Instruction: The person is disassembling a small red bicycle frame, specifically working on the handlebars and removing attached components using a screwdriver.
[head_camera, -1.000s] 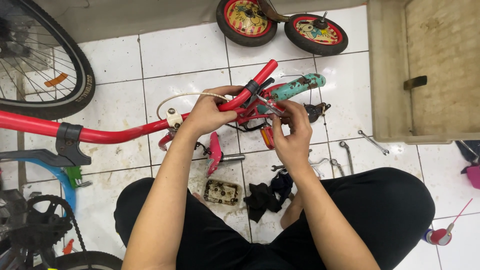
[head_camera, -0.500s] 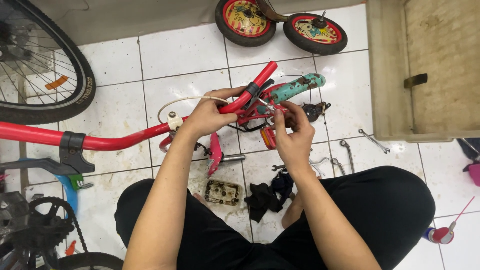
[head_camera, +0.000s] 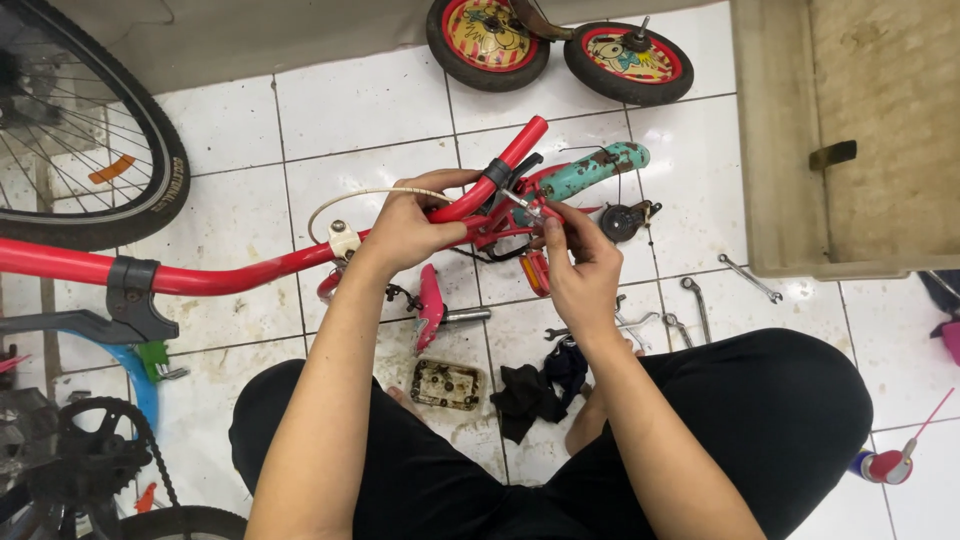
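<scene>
I sit on grimy white floor tiles (head_camera: 330, 110) — my left hand (head_camera: 405, 225) grips the glossy red handlebar (head_camera: 250, 270) above them, my right hand (head_camera: 580, 265) pinches its small metal brake fitting (head_camera: 528, 208).

Glossy red painted metal handlebar (head_camera: 470, 205) is showing; teal grip (head_camera: 590, 172) is looking worn and rust-flecked; floor tiles (head_camera: 350, 100) are appearing glazed, grimy; wrenches (head_camera: 745, 278) are gleaming bare metal; black rag (head_camera: 530, 395) is lying matt.

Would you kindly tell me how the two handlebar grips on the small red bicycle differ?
The red handlebar grip looks clean, while the teal handlebar grip is rust-stained. The red one is slimmer; the teal one is thicker and rounder. The left hand lies nearer the red one. Both are tubular.
</scene>
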